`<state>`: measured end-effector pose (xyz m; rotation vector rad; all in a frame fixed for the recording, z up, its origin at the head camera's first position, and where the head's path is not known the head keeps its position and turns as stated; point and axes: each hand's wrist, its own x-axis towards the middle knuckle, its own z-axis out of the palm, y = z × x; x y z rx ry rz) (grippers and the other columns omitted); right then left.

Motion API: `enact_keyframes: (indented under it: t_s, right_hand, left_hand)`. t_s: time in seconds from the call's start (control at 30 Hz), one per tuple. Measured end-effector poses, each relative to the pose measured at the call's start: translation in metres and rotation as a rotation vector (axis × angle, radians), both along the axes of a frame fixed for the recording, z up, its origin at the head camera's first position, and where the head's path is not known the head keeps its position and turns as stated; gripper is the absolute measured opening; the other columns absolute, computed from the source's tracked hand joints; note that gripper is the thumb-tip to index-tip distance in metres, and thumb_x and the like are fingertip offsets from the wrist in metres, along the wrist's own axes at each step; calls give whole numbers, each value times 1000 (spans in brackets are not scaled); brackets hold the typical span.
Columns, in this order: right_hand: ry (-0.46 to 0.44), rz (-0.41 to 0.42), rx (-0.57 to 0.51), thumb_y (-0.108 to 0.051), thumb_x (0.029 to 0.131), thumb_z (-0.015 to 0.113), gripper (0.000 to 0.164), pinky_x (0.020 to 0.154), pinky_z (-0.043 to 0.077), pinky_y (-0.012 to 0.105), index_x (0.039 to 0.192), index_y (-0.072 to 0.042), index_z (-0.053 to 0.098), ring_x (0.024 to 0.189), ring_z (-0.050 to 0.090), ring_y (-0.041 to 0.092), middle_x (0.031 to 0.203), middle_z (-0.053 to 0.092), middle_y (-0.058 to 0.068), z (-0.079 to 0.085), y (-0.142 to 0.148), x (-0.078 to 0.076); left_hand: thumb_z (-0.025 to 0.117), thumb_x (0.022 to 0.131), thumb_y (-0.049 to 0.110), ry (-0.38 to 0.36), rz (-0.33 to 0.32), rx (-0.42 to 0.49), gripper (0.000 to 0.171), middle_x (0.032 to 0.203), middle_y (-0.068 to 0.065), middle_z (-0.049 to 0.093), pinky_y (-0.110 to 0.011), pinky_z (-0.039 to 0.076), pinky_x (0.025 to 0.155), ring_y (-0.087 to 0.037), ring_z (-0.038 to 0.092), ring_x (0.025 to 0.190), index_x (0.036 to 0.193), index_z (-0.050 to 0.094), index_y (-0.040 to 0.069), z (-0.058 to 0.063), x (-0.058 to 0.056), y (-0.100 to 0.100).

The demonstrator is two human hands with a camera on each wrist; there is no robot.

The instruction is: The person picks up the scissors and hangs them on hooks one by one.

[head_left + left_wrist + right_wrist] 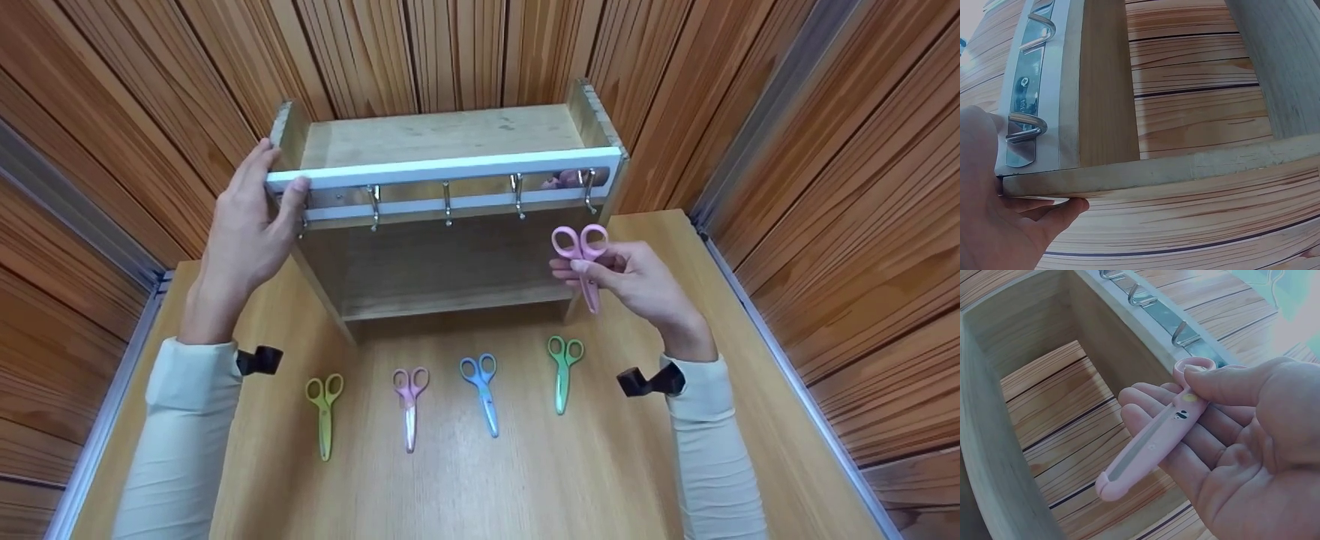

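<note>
Head view: my right hand pinches pink scissors, left hand grips rack.
Seemingly early: none hung, four pairs to go, nearer me than either hand.

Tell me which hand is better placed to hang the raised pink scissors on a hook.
The right hand, most likely: it pinches the pink scissors, loops up, near the rightmost hook, while the left hand grips the opposite end of the wooden shelf unit and would have to let go first.

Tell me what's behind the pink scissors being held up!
Behind the pink scissors, I see fingers of the right grip. Whatever the scissors cover can't be seen.
</note>
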<state>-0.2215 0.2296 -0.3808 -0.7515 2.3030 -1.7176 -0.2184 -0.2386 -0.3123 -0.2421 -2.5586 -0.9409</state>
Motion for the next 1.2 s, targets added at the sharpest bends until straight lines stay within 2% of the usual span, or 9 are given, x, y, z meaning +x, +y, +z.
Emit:
enact_keyframes:
  t_s: [0.37,0.57,0.77,1.0,1.2]
  right_hand:
    - [20,9,-39,-13,107,61,30,100,60,29,132,2,68,112,78,18,126,76,20,15,-7,-10]
    - [8,0,-58,-15,107,62,31,100,60,30,132,2,68,110,78,19,123,79,13,17,-7,-19]
    - [-25,11,-70,-16,107,61,33,101,60,31,133,4,66,111,78,19,122,79,9,14,-6,-26]
    - [-35,8,-63,-18,107,63,31,100,61,31,133,-2,68,112,78,19,122,79,9,5,-6,-35]
    - [-46,5,-47,-21,107,63,31,97,62,30,132,-4,68,117,76,22,123,79,8,0,-7,-42]
  left_hand:
    - [49,111,39,50,-9,-6,64,174,-18,27,-57,21,133,-40,28,161,161,36,2,-4,-2,0]
    - [47,111,43,48,-4,-12,66,174,-16,27,-57,22,133,-38,28,161,162,35,2,-4,-2,0]
    - [46,111,46,39,0,-11,69,175,-14,27,-56,23,133,-37,28,161,163,34,3,-3,-1,1]
    - [45,111,48,17,8,-11,70,175,-13,25,-56,21,133,-36,26,162,164,32,4,-4,0,0]
    - [49,111,42,47,4,-14,67,174,-16,28,-55,22,133,-37,28,161,162,35,2,-4,-2,-1]
